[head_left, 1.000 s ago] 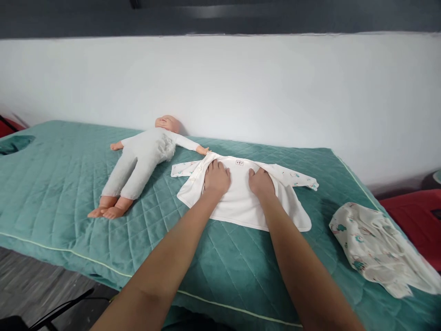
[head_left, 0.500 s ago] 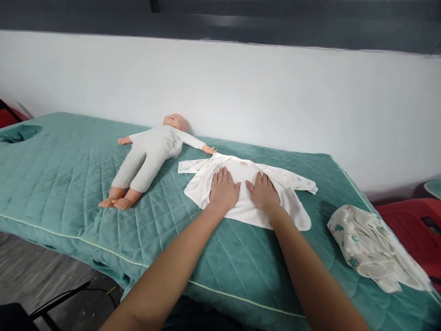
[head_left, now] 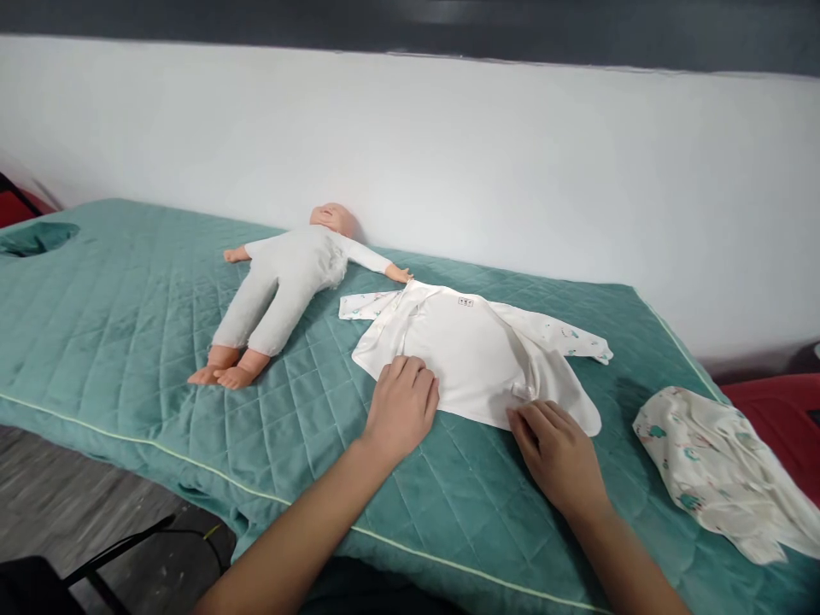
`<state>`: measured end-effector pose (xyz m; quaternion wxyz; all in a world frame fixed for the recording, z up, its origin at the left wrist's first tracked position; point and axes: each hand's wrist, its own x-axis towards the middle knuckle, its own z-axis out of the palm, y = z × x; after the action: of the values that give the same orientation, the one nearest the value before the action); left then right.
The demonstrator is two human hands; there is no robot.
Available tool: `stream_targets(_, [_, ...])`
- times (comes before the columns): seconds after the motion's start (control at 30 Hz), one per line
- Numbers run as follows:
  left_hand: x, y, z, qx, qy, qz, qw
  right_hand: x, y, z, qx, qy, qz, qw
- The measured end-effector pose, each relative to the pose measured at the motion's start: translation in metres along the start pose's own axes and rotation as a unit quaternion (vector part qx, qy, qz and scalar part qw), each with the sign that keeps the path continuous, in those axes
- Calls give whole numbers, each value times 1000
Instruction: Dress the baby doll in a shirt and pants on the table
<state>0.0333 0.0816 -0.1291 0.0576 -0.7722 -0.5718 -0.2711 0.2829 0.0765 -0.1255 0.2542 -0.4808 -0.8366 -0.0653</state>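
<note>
A white baby shirt (head_left: 467, 350) lies spread open on the bed, its inner side up, with printed sleeves stretched out to both sides. At its lower left hem, my left hand (head_left: 402, 406) has its fingers curled together on the cloth. My right hand (head_left: 560, 453) pinches the lower right hem between thumb and fingers, and the cloth puckers just above it. A baby doll (head_left: 291, 265) in a white cloth body lies on its back left of the shirt. One of the doll's hands reaches the shirt's collar edge.
A crumpled printed baby garment (head_left: 711, 461) lies at the right side of the green quilted bed cover (head_left: 141, 325). Behind the bed rises a white wall (head_left: 512, 171). A red object (head_left: 781, 410) stands beyond the right edge.
Both hands have drawn back from flat on the shirt's middle to its lower hem, moving apart. Their fingers have gone from spread to closed. The view has shifted slightly.
</note>
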Motion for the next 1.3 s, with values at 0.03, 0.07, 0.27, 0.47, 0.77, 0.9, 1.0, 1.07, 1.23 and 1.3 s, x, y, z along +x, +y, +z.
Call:
stream_targets(0.03, [-2, -1, -1, 11, -3, 1, 1000, -3, 2, -2, -7, -11, -11, 1000])
stream_targets(0.07, [-3, -1, -1, 21, -6, 3, 1000, -5, 5, -4, -13, -19, -19, 1000])
stream_targets(0.27, [-6, 0, 7, 17, 11, 14, 1000, 0, 19, -6, -71, -50, -42, 995])
stream_targets(0.47, [-5, -11, 4, -31, 54, -19, 998, 27, 8, -4, -69, -65, 6, 995])
stream_targets(0.77, [5, -73, 1, 40, 46, -335, 940, 144, -33, 76, 43, -201, -1, 979])
stream_targets(0.9, [16, -89, 0, 35, 22, -358, 933, 182, -48, 112, 6, -241, 15, 970])
stream_targets(1.0, [26, -98, 1, 18, 7, -365, 931, 191, -51, 123, -13, -241, 26, 970])
stream_targets(1.07, [31, -102, 3, -4, -2, -358, 934, 191, -51, 125, -15, -238, 22, 971])
stream_targets(1.23, [30, -104, 6, -171, 78, -305, 934, 187, -49, 126, 4, -222, 14, 975])
stream_targets(1.3, [30, -97, 5, -227, 139, -289, 920, 185, -51, 126, 6, -216, 21, 976])
